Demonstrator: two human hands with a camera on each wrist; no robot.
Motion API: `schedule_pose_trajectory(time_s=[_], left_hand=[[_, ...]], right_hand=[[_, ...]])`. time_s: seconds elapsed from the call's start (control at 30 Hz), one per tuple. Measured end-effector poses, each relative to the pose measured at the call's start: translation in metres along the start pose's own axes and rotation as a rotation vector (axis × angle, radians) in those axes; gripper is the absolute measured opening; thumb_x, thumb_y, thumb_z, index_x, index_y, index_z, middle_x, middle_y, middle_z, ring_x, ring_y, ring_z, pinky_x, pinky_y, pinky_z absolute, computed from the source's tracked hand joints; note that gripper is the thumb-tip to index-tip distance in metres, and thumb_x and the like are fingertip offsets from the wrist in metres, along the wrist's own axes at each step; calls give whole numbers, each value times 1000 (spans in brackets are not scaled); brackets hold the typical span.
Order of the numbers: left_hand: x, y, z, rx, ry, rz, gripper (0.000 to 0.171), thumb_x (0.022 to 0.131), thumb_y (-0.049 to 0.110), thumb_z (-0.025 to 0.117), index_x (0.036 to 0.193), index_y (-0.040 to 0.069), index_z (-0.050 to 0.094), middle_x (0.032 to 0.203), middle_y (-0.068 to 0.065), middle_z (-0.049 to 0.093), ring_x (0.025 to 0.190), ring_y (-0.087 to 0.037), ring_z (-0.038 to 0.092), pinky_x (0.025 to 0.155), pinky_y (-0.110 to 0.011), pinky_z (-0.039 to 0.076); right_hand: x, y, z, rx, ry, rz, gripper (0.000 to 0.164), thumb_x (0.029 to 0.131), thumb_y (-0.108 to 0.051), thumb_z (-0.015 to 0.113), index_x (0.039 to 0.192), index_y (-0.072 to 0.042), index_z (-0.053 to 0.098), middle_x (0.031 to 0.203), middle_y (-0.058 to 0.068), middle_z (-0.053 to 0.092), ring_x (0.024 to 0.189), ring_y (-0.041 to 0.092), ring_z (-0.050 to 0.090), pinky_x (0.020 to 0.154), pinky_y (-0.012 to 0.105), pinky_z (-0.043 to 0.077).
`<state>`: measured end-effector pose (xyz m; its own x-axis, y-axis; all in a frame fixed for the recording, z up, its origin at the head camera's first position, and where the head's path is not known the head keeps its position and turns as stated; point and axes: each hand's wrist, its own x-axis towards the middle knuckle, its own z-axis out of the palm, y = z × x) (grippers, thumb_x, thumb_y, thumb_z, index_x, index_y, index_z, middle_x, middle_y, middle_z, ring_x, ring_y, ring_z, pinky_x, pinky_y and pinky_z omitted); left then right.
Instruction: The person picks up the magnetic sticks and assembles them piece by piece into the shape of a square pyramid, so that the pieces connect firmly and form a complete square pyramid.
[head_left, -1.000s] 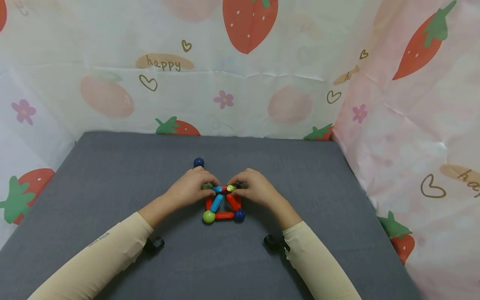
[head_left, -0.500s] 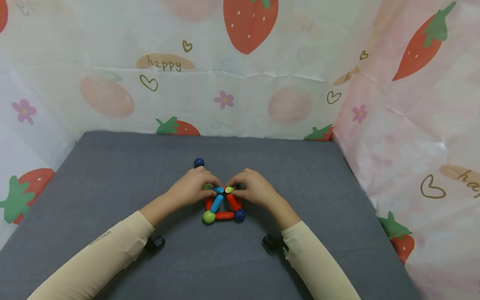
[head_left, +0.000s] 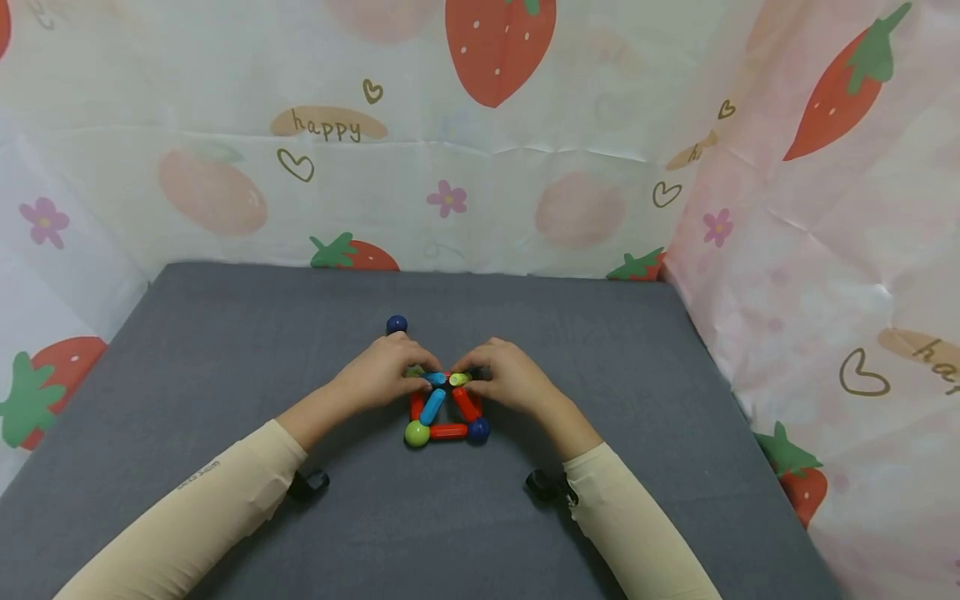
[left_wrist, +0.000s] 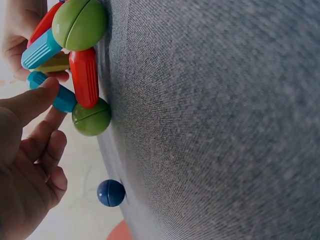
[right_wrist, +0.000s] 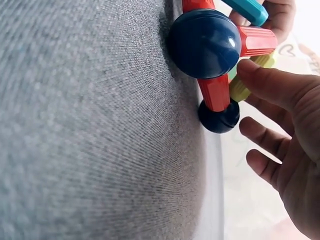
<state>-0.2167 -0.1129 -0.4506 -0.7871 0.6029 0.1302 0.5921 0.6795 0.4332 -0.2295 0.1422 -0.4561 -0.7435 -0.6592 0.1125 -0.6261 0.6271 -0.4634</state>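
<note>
Magnetic rods and balls form a square base on the grey cloth. In the head view its near side is a red rod (head_left: 448, 431) between a green ball (head_left: 417, 433) and a dark blue ball (head_left: 478, 430). From these corners a blue rod (head_left: 432, 407) and a red rod (head_left: 467, 404) slant up and inward. My left hand (head_left: 378, 372) pinches another blue rod (left_wrist: 62, 97) on the far green ball (left_wrist: 92, 117). My right hand (head_left: 508, 375) pinches a yellow-green rod (right_wrist: 241, 90) at the far dark blue ball (right_wrist: 219, 116). Fingers partly hide the far side.
A loose dark blue ball (head_left: 397, 323) lies behind my left hand. The grey table cloth (head_left: 420, 525) spreads around the build. A printed strawberry curtain (head_left: 487, 200) stands along the back and sides. Black wrist straps show at both sleeves.
Over the last second my right hand shifts slightly left, so the tips of the yellow-green and blue rods sit closer together. My left hand stays nearly still.
</note>
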Motion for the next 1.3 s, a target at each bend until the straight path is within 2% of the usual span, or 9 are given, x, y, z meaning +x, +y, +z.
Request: schedule_pose_trajectory(time_s=[0.3,0.57,0.7,0.8,1.03,1.3], left_hand=[[-1,3,-2,-22,9,-6,20,91,23,80,111,22,79,107,7,75,94,-19,55,81,-36,44],[-1,3,-2,-13,3,-6,20,91,23,80,111,21,79,107,6,75,93,-18,55,81,-35,44],[-1,2,-1,-16,-1,-17,20,91,23,80,111,22,79,107,7,75,95,-18,54,83,-36,44],[0,2,-1,-21,-5,-28,19,92,24,79,111,23,79,107,8,75,95,-18,54,84,-36,44],[0,0,0,-32,-10,-21,19,94,25,77,113,23,78,110,8,75,99,-19,56,86,-36,45],[1,0,1,-32,-20,-24,19,94,26,77,113,24,78,110,8,74,101,-16,55,90,-40,45]], right_hand=[[-6,2,-2,-7,15,45,24,93,-26,78,116,-27,77,111,-13,73,99,11,56,82,31,49],[-17,0,-9,36,35,56,26,91,-26,80,117,-22,77,113,-5,73,105,20,60,89,36,51],[-26,0,-11,92,48,84,27,91,-25,80,117,-19,77,114,-4,73,106,23,60,91,41,52],[-35,0,-11,138,50,124,27,91,-27,81,117,-20,76,114,-7,71,107,21,60,92,42,51],[-53,0,-6,248,-3,230,31,89,-32,82,119,-24,75,112,-11,69,108,19,60,91,40,51],[-64,1,4,372,-62,241,30,86,-30,85,114,-25,75,110,-12,72,105,11,65,92,37,53]])
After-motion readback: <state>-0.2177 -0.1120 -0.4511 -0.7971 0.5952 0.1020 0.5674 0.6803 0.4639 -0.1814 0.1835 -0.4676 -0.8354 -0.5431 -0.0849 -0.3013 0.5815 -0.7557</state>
